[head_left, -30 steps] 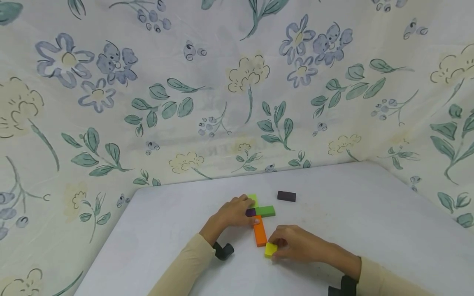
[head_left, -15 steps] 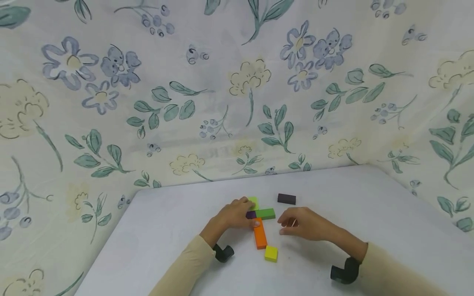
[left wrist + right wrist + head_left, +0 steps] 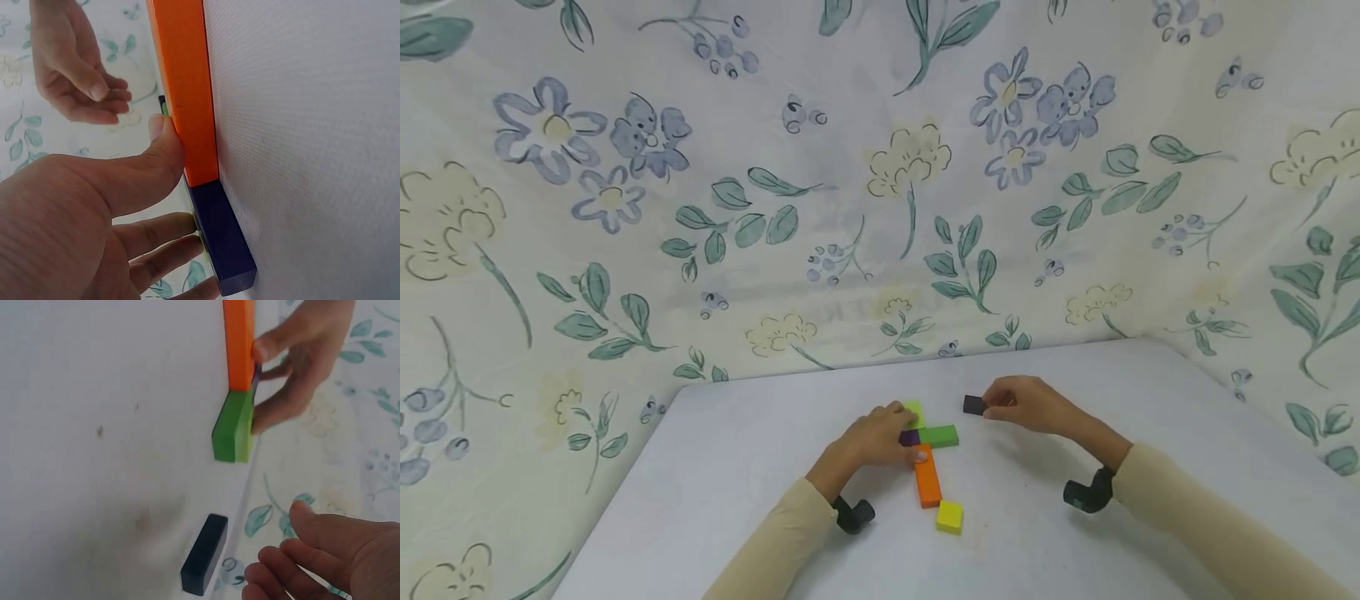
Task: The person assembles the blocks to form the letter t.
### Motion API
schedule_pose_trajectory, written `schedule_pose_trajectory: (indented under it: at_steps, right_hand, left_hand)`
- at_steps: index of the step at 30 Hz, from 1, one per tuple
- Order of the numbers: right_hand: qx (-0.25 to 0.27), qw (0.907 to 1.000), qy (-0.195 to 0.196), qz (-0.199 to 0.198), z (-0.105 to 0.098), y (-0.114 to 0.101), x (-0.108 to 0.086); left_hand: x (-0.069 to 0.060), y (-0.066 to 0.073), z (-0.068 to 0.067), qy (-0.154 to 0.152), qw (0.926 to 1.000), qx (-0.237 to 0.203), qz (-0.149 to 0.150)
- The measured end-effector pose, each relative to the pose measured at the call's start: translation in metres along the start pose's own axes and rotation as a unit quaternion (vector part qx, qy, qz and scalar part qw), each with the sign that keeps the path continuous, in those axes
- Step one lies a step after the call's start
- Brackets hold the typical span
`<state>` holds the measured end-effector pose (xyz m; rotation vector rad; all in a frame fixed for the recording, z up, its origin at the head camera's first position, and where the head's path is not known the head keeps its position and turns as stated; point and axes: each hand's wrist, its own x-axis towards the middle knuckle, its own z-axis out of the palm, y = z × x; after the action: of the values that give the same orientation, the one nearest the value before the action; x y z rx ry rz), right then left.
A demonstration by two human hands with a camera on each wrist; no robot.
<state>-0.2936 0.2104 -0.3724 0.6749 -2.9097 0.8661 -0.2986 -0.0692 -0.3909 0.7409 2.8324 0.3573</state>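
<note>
My left hand [image 3: 876, 435] rests on a cluster of blocks. Its thumb touches the orange block [image 3: 187, 94], while its fingers lie by the dark purple block [image 3: 220, 234] and the lime block [image 3: 916, 412]. A green block [image 3: 940, 436] continues the purple one toward the right, meeting the orange block's end. My right hand [image 3: 1030, 404] hovers by a black block [image 3: 205, 553], covering its right part in the head view. The right wrist view shows these loosely bent fingers apart from that block.
A yellow block [image 3: 950, 517] lies beside the near end of the orange block. The white table [image 3: 737, 467] meets a floral cloth [image 3: 820, 192] at the back and sides. Black wrist cameras [image 3: 855, 515] sit on both wrists.
My right hand let go of the yellow block, then moved away from me and rightward to the black block. The left hand has stayed on the cluster.
</note>
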Motion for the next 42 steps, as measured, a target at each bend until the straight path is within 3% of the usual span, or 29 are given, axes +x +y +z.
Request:
schedule_pose_trajectory:
  at_steps: [6,13,22,35,42]
  right_hand:
    - [-0.007,0.9996,0.005,0.029,0.005,0.015,0.016]
    - [-0.008,0.9959,-0.02,0.088,0.015,0.037,0.032]
    - [-0.016,0.9922,-0.051,0.113,0.027,0.045,0.039]
    - [-0.034,0.9954,-0.053,0.072,0.023,0.044,0.043]
    - [-0.03,0.9954,-0.038,0.083,0.028,0.042,0.039]
  left_hand:
    - [-0.001,0.0,0.001,0.002,1.0,0.003,-0.001]
    - [-0.001,0.001,0.001,0.004,1.0,0.007,0.001]
    - [0.001,0.001,0.007,0.006,0.9999,0.016,-0.002]
    - [0.001,0.004,0.004,0.007,0.9997,0.024,-0.004]
    - [-0.001,0.005,0.004,0.005,0.9995,0.027,-0.014]
